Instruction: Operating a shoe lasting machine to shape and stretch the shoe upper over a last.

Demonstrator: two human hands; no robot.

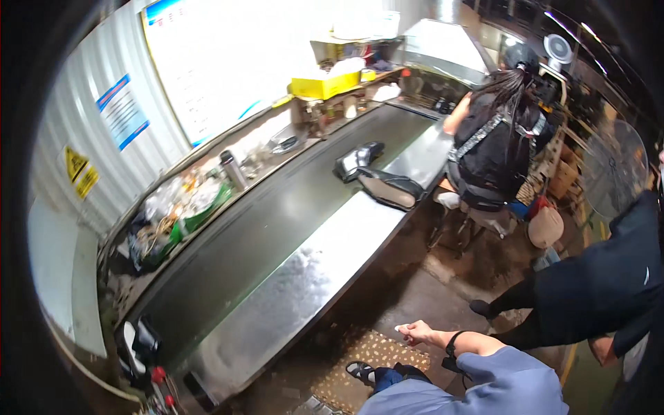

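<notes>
My right hand (pixel 413 333), with a black band at the wrist, is held over the floor, off the near edge of the metal bench (pixel 290 297). Its fingers are curled together, and a small whitish bit shows at their tips; I cannot make out what it is. My left hand is out of sight. Farther along the bench lie a glossy black shoe-like piece (pixel 360 160) and a black-edged piece with a grey-brown middle (pixel 389 191). Both lie well beyond my hand's reach at this moment.
A dark conveyor belt (pixel 256 256) runs along the bench. Beyond it are a steel flask (pixel 233 170), bagged scraps (pixel 194 200) and a yellow bin (pixel 325 86). One person (pixel 494 145) sits at the far end; another in black (pixel 595 277) stands right, near a fan (pixel 615 169).
</notes>
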